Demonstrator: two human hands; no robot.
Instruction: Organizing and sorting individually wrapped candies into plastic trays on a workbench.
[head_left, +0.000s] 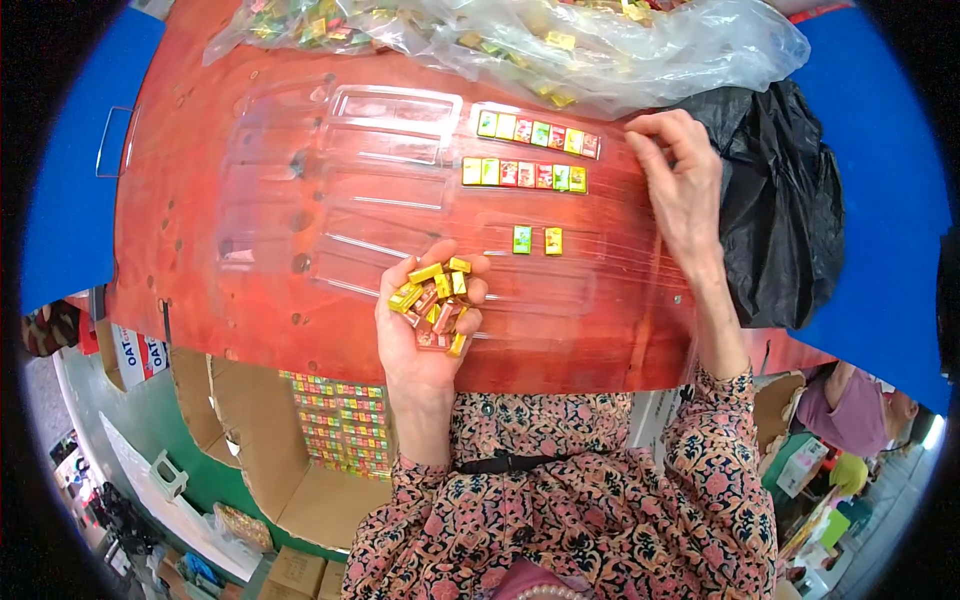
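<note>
My left hand [418,352] is palm up over the near part of the red table, fingers curled round a handful of small wrapped sweets [437,300], yellow and reddish. My right hand [685,165] is raised beyond the right end of the rows, thumb and forefinger pinched together; whether anything sits between them I cannot make out. Clear plastic trays [393,88] lie in front of me. Sweets in yellow, red, green and white fill a far row [540,134] and a second row [524,174]. Closer to me, a green sweet [522,240] and a yellow sweet [553,241] lie apart.
A big clear bag [600,60] of loose sweets lies along the table's far side. Black plastic [785,210] is heaped at the right, over a blue surface [890,200]. Below the table's near edge stands a cardboard box [325,505] with packed sweets. Another person [850,405] is at far right.
</note>
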